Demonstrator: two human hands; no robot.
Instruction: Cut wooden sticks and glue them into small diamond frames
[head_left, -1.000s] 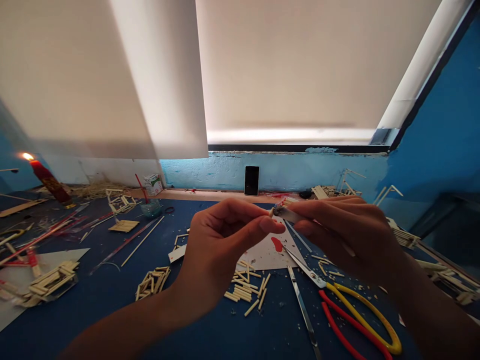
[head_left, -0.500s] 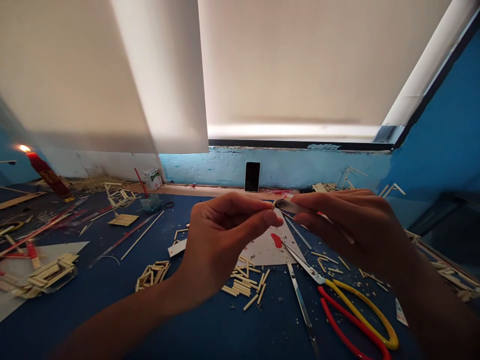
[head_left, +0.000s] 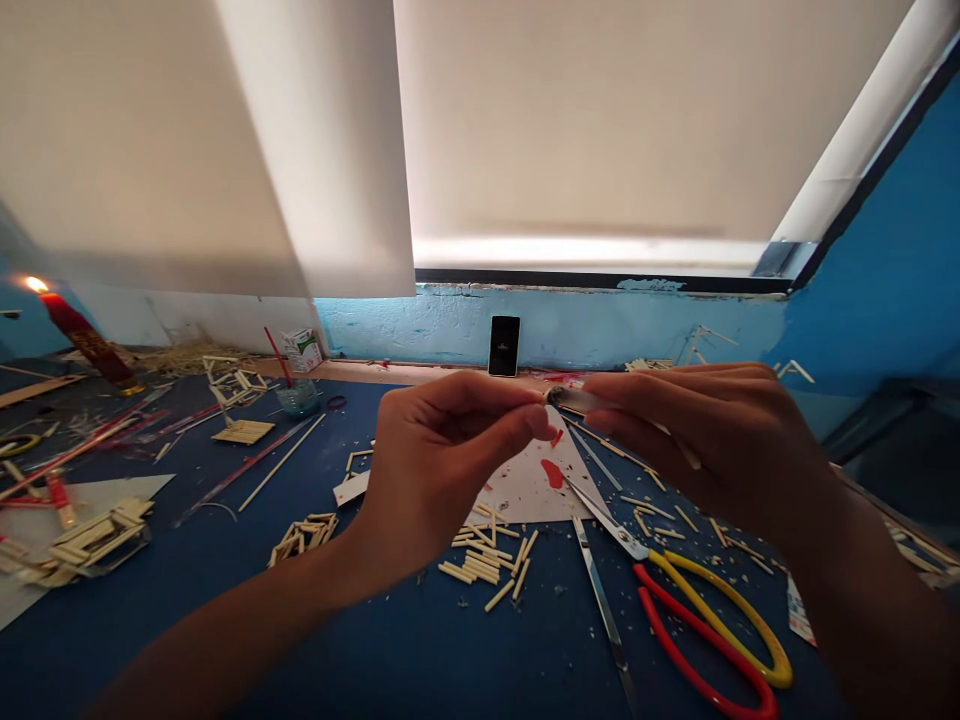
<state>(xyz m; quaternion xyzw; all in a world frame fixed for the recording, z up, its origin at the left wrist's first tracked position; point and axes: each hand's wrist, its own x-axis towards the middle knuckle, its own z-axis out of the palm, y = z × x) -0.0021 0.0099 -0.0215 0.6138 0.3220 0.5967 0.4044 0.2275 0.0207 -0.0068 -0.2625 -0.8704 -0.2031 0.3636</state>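
Note:
Thumb and fingertips of my left hand [head_left: 439, 470] are pinched on a small pale stick piece, mostly hidden by the fingers. Its end meets the blackened tip of a whitish, translucent glue stick [head_left: 577, 398]. That glue stick is gripped in the closed fingers of my right hand [head_left: 705, 430]. A thin pale stick [head_left: 686, 450] also pokes out below the right hand's fingers. Under the hands lies a white card [head_left: 517, 490] with red spots. Scissors [head_left: 645, 555] with red and yellow handles rest partly on it, beside a slim metal blade [head_left: 600, 590].
Short cut sticks [head_left: 480, 560] lie in a pile on the blue table [head_left: 375, 650]. A lit red candle [head_left: 82, 340] leans at the far left. Stick frames [head_left: 101, 540] stand on the left, near a glass jar [head_left: 298, 398]. A phone [head_left: 504, 346] leans against the wall.
The view has shifted slightly. Both hands keep their pinch, with the glue stick tip still against the small piece. A faint mark now shows on the phone screen.

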